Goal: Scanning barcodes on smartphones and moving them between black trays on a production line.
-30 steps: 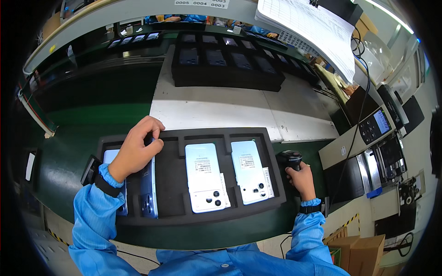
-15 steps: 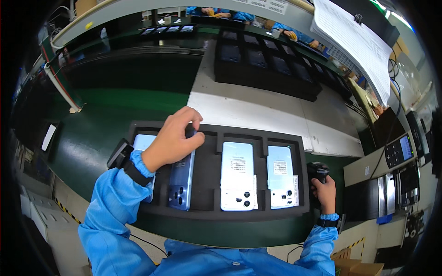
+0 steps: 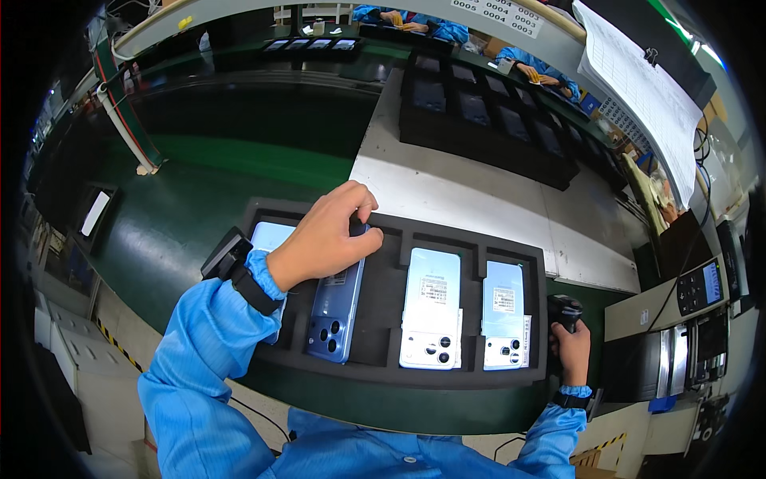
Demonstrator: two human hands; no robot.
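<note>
A black foam tray point(image 3: 381, 319) lies in front of me with several phones in its slots, backs up. My left hand point(image 3: 331, 237) reaches over the tray, its thumb and fingers curled round the upper end of a darker blue phone point(image 3: 329, 323). That phone lies slightly slanted at its slot, partly covered by the hand. Beyond my wrist shows a light blue phone point(image 3: 270, 234), mostly hidden. Two pale blue phones point(image 3: 432, 299) with labels fill the slots on the right. Beside the tray's right end, my right hand point(image 3: 572, 351) is wrapped round a black handheld scanner point(image 3: 565, 309).
Stacked black trays of phones point(image 3: 487, 128) stand on a pale metal surface point(image 3: 447, 180) at the back. At right is a machine with a small blue screen point(image 3: 700, 286). Clipped papers point(image 3: 638, 96) hang above. Other people's hands point(image 3: 535, 76) work across the bench.
The whole scene has shifted a little to the right in the picture. Both hands keep nearly the same hold, the left on the darker blue phone and the right on the scanner.
</note>
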